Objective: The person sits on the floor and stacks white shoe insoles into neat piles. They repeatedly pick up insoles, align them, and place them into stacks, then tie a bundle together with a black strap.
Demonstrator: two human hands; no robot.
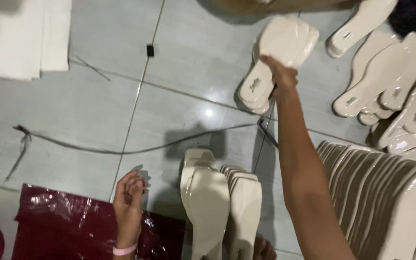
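Note:
My right hand (279, 77) reaches far forward and grips a small stack of cream shoe insoles (279, 50) held above the grey tiled floor (92, 110). My left hand (128, 195) hangs empty near the floor with its fingers loosely curled and apart, beside a dark red plastic sheet (63, 226). Just right of that hand stand two upright stacks of cream insoles (220, 207).
A long row of cream insoles on edge (381, 192) fills the lower right. Loose cream soles (391, 82) lie at the upper right. White sheets (22, 36) sit at the upper left. A thin dark cord (107, 150) crosses the tiles.

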